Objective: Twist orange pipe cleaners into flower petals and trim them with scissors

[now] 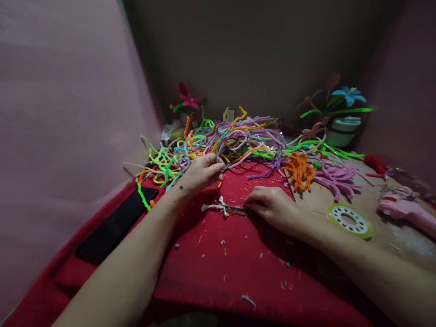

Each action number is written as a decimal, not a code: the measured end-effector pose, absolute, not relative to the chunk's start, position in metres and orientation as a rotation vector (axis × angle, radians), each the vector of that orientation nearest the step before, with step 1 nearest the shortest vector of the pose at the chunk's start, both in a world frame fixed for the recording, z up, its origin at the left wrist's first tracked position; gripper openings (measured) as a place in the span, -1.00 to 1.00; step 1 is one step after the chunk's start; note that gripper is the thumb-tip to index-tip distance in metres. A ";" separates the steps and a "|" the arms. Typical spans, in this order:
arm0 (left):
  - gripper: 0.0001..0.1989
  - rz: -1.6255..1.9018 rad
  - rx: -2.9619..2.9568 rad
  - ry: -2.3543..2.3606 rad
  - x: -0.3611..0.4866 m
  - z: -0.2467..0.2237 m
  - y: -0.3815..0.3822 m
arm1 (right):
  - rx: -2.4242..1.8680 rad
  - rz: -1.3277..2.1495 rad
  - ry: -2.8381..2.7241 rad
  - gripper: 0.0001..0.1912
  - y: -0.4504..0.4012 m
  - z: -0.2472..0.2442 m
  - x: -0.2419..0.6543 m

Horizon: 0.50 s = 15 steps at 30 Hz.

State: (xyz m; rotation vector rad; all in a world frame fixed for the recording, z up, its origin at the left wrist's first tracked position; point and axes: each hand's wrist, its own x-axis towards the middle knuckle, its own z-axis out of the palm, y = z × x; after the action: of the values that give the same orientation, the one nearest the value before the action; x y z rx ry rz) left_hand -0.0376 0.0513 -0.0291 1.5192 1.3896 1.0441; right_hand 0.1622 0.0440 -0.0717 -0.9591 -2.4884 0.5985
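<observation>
My left hand (206,172) is closed in a pinch above the red cloth, with a thin greenish stem (217,147) standing up from its fingertips. Just under those fingers lies an orange-red ring-shaped handle or loop (214,187), mostly covered by the hand. To the right, my right hand (269,205) rests low over the cloth, its fingertips pinched on the ends of several thin wire stems (235,210). White fuzzy pieces (220,206) show at the far ends of these stems, pointing left toward my left hand.
Behind my hands sits a tangled heap of colourful pipe cleaners (231,136). A black phone (117,225) lies at left. On the right are orange (299,172) and pink pipe-cleaner bundles (335,177), a tape roll (349,220), a pink glue gun (407,206) and a flower pot (343,131).
</observation>
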 end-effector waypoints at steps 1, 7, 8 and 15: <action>-0.93 1.021 1.534 1.388 -0.039 -0.030 0.052 | -0.967 0.633 -2.469 -0.82 0.044 -0.070 0.163; -0.82 0.925 1.666 1.434 -0.043 -0.034 0.054 | -0.908 0.526 -2.550 -0.81 0.033 -0.071 0.163; -0.82 0.927 1.668 1.446 -0.043 -0.033 0.053 | -0.917 0.501 -2.557 -0.84 0.033 -0.072 0.163; -0.79 0.978 1.653 1.517 -0.049 -0.024 0.051 | -0.997 0.669 -2.476 -0.81 0.041 -0.068 0.167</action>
State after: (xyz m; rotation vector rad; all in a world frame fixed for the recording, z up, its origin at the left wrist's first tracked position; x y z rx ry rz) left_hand -0.0486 0.0508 -0.0242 1.6534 1.5171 0.9780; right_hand 0.1666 0.0407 -0.0682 -0.9972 -2.4756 0.6690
